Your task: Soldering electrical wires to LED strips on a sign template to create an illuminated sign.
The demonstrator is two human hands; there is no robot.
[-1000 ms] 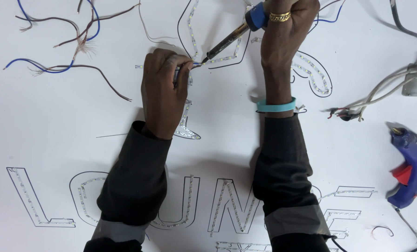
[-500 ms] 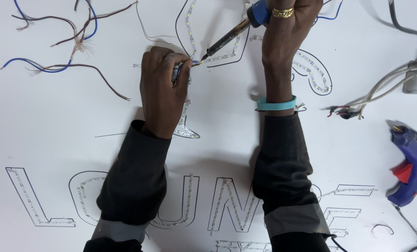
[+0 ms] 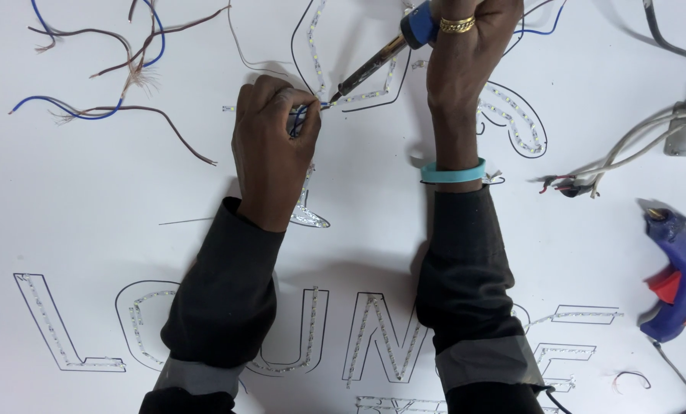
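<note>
White board covers the bench (image 3: pixel 90 222) in the head view, with outlined letter shapes drawn on it and strips of tiny lights (image 3: pixel 511 123) laid inside them. The left hand (image 3: pixel 274 146) rests on the board near its upper middle, its fingers (image 3: pixel 301 115) pinched together on a thin blue wire (image 3: pixel 298 121) at the end of one strip. The right hand (image 3: pixel 465 61) is closed around the blue handle of a soldering iron (image 3: pixel 373 69), whose tip comes down just beside the left fingertips, at or touching the wire end; whether it makes contact is too small to tell. Judging by how things lie, the wiring looks partly done: the large letters along the board's lower edge (image 3: pixel 297 337) and the curved shapes above already hold their light strips, while this joint is in hand. Loose blue and brown wires (image 3: pixel 128 84) lie toward the board's upper left corner, unattached. A blue glue gun (image 3: pixel 676 276) lies at the board's right edge, below grey cables (image 3: pixel 626 149) leading to a small box.
</note>
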